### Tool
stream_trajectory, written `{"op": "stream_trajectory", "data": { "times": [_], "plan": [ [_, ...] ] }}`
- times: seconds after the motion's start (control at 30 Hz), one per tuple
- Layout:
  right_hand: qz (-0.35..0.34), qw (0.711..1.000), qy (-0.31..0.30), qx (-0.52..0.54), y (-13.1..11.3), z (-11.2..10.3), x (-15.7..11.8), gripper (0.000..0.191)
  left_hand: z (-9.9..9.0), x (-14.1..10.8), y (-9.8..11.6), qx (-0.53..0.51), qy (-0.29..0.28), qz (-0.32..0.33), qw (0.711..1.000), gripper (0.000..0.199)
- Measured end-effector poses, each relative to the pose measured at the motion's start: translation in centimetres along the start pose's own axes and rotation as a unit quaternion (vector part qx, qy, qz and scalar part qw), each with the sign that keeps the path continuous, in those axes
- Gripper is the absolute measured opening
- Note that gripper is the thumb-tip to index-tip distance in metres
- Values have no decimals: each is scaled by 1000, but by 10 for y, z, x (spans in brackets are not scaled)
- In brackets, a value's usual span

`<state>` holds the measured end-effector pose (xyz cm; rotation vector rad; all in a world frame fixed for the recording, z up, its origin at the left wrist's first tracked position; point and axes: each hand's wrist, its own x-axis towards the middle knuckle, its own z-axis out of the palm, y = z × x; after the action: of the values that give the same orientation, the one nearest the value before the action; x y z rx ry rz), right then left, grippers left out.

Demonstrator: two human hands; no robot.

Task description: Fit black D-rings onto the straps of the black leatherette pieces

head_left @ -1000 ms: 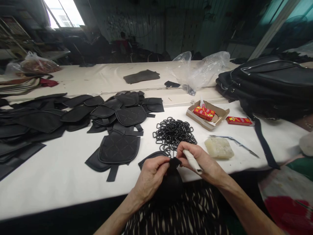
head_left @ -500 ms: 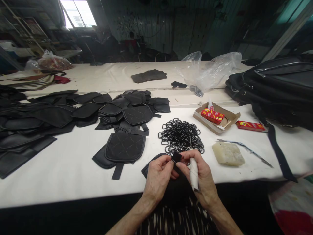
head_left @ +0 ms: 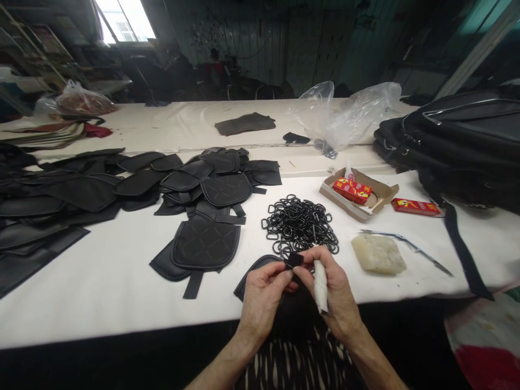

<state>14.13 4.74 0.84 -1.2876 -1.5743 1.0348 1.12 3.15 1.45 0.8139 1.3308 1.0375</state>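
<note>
- Strap [head_left: 295, 260], short and black, stands pinched between the two hands, in front of the ring heap [head_left: 298, 219] near the front edge of the table [head_left: 122, 303]; a dark piece [head_left: 296, 314] lies below, toward the lap.
- Left hand [head_left: 262, 292]: grip together, thumb and fingertips clamped on the strap.
- Right hand [head_left: 335, 287]: thumb and forefinger meet at the strap as well, while the other fingers and palm clasp a tool [head_left: 320, 287] with a white-wrapped handle, its thin metal shaft pointing up before the rings.
- The strap could twist or slip, since only fingertips hold it.
- A turn of the right wrist could make the shaft snag a ring or prick a finger.
- The dark piece's weight might drag the strap askew; its support is hidden.
- Count: one strap in the grip, one such tool, two red boxes (one in the tray [head_left: 339, 206], one beside it), one cardboard tray, one yellowish block [head_left: 377, 254], one bulky black bag [head_left: 455, 130]. Rings and black panels [head_left: 206, 244] overlap too much to number.
</note>
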Motion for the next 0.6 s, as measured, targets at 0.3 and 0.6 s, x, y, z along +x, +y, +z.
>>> {"op": "stream_trajectory", "data": {
  "times": [0.3,0.6],
  "plan": [
    [-27,1000,-7,-9,5,7,0,6,-1,3,1,0,19,24,1000,15],
    [-110,991,36,-72,14,14,0,5,-2,6,-3,5,28,30,999,13]
  ]
}}
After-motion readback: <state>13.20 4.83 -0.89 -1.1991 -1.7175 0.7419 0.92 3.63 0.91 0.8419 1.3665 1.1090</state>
